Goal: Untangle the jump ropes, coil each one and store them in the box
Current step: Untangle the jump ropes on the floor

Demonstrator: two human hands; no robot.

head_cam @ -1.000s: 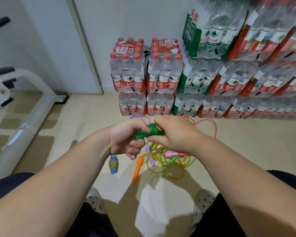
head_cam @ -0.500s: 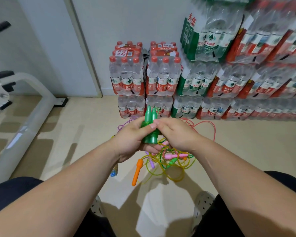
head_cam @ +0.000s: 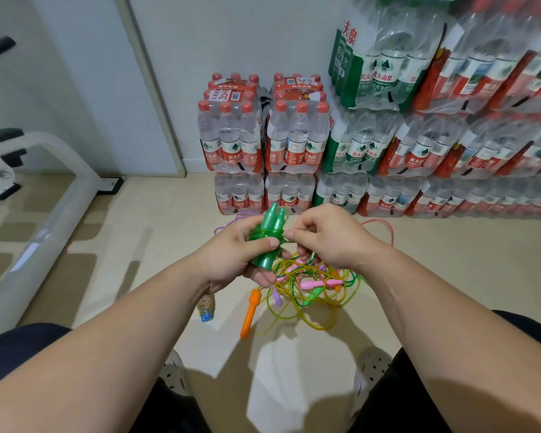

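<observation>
Head view: the only camera, looking down at both hands over the floor (head_cam: pixel 113 245) at frame centre.
Task thing: the green handles (head_cam: pixel 270 232), two side by side, are being held at frame centre, above the tangle (head_cam: pixel 310 295).
Long axis: the handles are standing near upright, with the tapered tips pointing toward the upper frame and the butt ends angling down toward the lower left.
Left hand (head_cam: pixel 231 260): it is gripping the lower half of the pair, fingers curled behind and thumb pressing across the front.
Right hand (head_cam: pixel 328 235): it is sitting just right of the handles. Thumb and forefinger are pinching the green cord (head_cam: pixel 264 236) where it leaves the wrap, and the other fingers are curling underneath.
Green cord: it is lying in several turns round the middle of the handles, running across their long axis.
Key relation: the free cord is leaving on the right side, so the right hand is nearer to it, and the left is serving as the anchor. Judgement: any further turn must travel round the axis, not along it.
Tangle: yellow and green loops, pink handles (head_cam: pixel 320 283) and an orange handle (head_cam: pixel 250 314) are lying on the floor below the hands, uncoiled.
Box: not showing in frame.
Background: water bottle packs (head_cam: pixel 263 135) are filling the upper right.
</observation>
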